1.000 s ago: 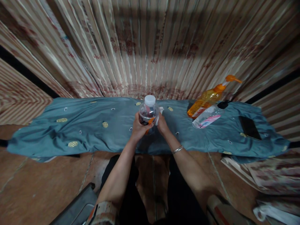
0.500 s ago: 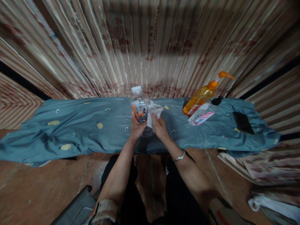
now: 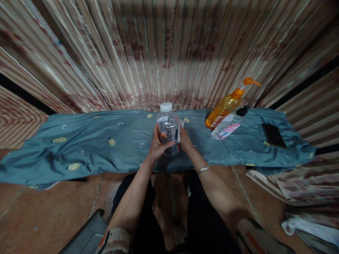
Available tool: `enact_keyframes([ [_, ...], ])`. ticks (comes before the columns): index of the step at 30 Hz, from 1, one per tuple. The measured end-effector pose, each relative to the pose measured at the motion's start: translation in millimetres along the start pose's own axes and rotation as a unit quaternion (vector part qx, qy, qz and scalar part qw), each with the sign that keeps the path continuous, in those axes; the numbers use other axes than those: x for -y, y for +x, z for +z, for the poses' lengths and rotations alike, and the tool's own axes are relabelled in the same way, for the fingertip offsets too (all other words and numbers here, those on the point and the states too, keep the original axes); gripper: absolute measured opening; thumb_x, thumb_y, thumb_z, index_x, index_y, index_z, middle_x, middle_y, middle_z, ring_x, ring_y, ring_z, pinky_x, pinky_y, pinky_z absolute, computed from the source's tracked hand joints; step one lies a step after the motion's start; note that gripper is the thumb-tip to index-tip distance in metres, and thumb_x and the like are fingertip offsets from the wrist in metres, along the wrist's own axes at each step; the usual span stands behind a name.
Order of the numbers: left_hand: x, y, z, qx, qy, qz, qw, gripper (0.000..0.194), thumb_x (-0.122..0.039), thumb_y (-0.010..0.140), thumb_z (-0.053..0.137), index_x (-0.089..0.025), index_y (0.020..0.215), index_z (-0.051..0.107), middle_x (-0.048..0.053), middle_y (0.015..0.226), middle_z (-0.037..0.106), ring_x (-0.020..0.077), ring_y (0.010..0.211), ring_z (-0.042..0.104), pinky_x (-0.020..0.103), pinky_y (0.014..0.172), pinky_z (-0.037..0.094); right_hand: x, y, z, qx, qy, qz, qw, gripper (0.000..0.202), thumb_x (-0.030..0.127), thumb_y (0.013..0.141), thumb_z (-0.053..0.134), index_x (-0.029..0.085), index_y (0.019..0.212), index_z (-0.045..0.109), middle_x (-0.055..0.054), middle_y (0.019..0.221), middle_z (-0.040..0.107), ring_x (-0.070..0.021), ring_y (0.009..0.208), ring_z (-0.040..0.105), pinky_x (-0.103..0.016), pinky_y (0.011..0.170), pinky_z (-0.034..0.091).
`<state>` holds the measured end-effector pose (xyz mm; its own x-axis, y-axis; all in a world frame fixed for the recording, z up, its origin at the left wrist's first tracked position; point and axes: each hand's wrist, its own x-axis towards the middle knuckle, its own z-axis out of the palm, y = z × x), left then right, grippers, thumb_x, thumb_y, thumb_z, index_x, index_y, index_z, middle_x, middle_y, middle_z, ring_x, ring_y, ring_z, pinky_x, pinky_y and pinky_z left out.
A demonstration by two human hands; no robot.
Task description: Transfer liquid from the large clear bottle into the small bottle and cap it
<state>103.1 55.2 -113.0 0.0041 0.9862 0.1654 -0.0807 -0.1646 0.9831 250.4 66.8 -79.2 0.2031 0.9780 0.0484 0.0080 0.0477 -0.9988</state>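
A clear plastic bottle (image 3: 169, 123) with a white cap and an orange and black print stands nearly upright in front of me, over the cloth-covered table. My left hand (image 3: 158, 144) grips it from the left, thumb across its front. On the bottle's right side, my right hand (image 3: 185, 138) is closed on a white tissue (image 3: 181, 124) and presses it against the plastic. Most of the tissue is hidden by the hand and the bottle.
A teal cloth (image 3: 127, 141) with pineapple prints covers the narrow table. To the right stand an amber pump bottle (image 3: 225, 108) and a clear bottle (image 3: 227, 127) with a pink label and black top. Farther right lies a dark phone-like slab (image 3: 273, 135). Striped curtains (image 3: 164, 53) hang behind.
The bottle has shifted slightly right and turned more upright. My right hand has moved the tissue from the bottle's front to its right side. My left thumb now reaches across the front.
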Motion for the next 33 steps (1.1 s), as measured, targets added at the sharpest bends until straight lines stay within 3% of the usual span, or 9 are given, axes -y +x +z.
enact_keyframes([
  [4, -3.5, 5.5, -15.1, -0.033, -0.015, -0.013, 0.999, 0.082, -0.036, 0.063, 0.103, -0.028, 0.133, 0.06, 0.005, 0.119, 0.075, 0.0307, 0.115, 0.076, 0.051, 0.107, 0.061, -12.2, -16.8, 11.7, 0.029, -0.032, 0.084, 0.995, 0.071, 0.092, 0.087, 0.054, 0.025, 0.071, 0.07, -0.002, 0.064, 0.071, -0.0258, 0.077, 0.074, -0.038, 0.081, 0.059],
  [10, -14.1, 1.3, -17.8, -0.038, -0.025, -0.024, 0.999, 0.043, -0.041, 0.1, 0.08, -0.02, 0.136, 0.069, 0.012, 0.135, 0.073, 0.0295, 0.115, 0.075, 0.053, 0.098, 0.066, 0.1, -49.9, 21.3, 0.027, -0.024, -0.069, 0.997, 0.069, 0.085, 0.096, 0.054, 0.023, 0.113, 0.08, -0.009, 0.112, 0.085, -0.0311, 0.114, 0.078, -0.044, 0.107, 0.059],
  [11, -15.1, -1.2, -14.5, -0.032, -0.03, -0.027, 0.999, 0.047, -0.042, 0.097, 0.083, -0.02, 0.136, 0.069, 0.012, 0.134, 0.074, 0.0301, 0.116, 0.075, 0.054, 0.1, 0.065, 5.2, -52.2, 18.9, 0.025, -0.023, -0.094, 0.995, 0.069, 0.084, 0.097, 0.054, 0.023, 0.119, 0.079, -0.01, 0.121, 0.084, -0.0317, 0.122, 0.076, -0.045, 0.112, 0.057],
  [14, -16.6, -11.0, -0.2, -0.001, -0.052, -0.039, 0.998, 0.081, -0.044, 0.059, 0.109, -0.023, 0.127, 0.07, 0.008, 0.117, 0.081, 0.0331, 0.114, 0.078, 0.055, 0.107, 0.062, 20.0, -49.0, 5.2, 0.011, -0.006, -0.139, 0.99, 0.073, 0.085, 0.098, 0.056, 0.025, 0.133, 0.076, -0.011, 0.138, 0.08, -0.0317, 0.138, 0.069, -0.046, 0.121, 0.052],
  [17, -19.2, -19.7, 11.9, 0.028, -0.072, -0.052, 0.996, 0.089, -0.043, 0.043, 0.111, -0.024, 0.121, 0.071, 0.007, 0.115, 0.083, 0.0359, 0.115, 0.079, 0.056, 0.107, 0.063, 25.2, -37.8, -7.2, 0.013, 0.026, -0.137, 0.99, 0.075, 0.088, 0.096, 0.055, 0.025, 0.13, 0.078, -0.01, 0.131, 0.083, -0.0312, 0.136, 0.071, -0.045, 0.119, 0.054],
  [21, -25.9, -21.5, 10.3, 0.018, -0.083, -0.057, 0.995, 0.085, -0.046, 0.049, 0.107, -0.024, 0.122, 0.069, 0.008, 0.114, 0.084, 0.0357, 0.113, 0.08, 0.056, 0.105, 0.062, 9.7, -34.6, -6.8, 0.036, 0.021, -0.041, 0.998, 0.081, 0.097, 0.091, 0.05, 0.024, 0.103, 0.083, -0.008, 0.099, 0.086, -0.0305, 0.111, 0.08, -0.043, 0.105, 0.061],
  [24, -27.7, -17.3, 0.9, -0.018, -0.079, -0.048, 0.996, 0.08, -0.047, 0.053, 0.105, -0.025, 0.12, 0.067, 0.007, 0.111, 0.084, 0.0343, 0.108, 0.081, 0.053, 0.103, 0.063, -10.7, -45.1, 1.2, 0.065, 0.002, 0.047, 0.997, 0.086, 0.1, 0.087, 0.052, 0.021, 0.102, 0.083, -0.009, 0.092, 0.086, -0.0314, 0.1, 0.082, -0.046, 0.098, 0.064],
  [28, -22.9, -9.4, -12.5, -0.065, -0.062, -0.019, 0.996, 0.074, -0.049, 0.053, 0.104, -0.027, 0.113, 0.066, 0.004, 0.104, 0.083, 0.0325, 0.102, 0.081, 0.051, 0.098, 0.065, -31.8, -52.0, 6.2, 0.038, -0.044, 0.033, 0.998, 0.078, 0.096, 0.084, 0.059, 0.023, 0.097, 0.083, -0.006, 0.088, 0.085, -0.0286, 0.095, 0.081, -0.043, 0.096, 0.063],
  [33, -23.1, 5.2, -53.0, -0.134, -0.017, 0.05, 0.99, 0.076, -0.059, 0.068, 0.096, -0.027, 0.127, 0.061, 0.01, 0.115, 0.081, 0.0334, 0.109, 0.08, 0.054, 0.103, 0.064, -28.8, -17.1, -28.9, -0.037, -0.142, 0.012, 0.989, 0.082, 0.093, 0.094, 0.042, 0.02, 0.088, 0.077, -0.008, 0.077, 0.08, -0.0279, 0.083, 0.079, -0.038, 0.077, 0.063],
])
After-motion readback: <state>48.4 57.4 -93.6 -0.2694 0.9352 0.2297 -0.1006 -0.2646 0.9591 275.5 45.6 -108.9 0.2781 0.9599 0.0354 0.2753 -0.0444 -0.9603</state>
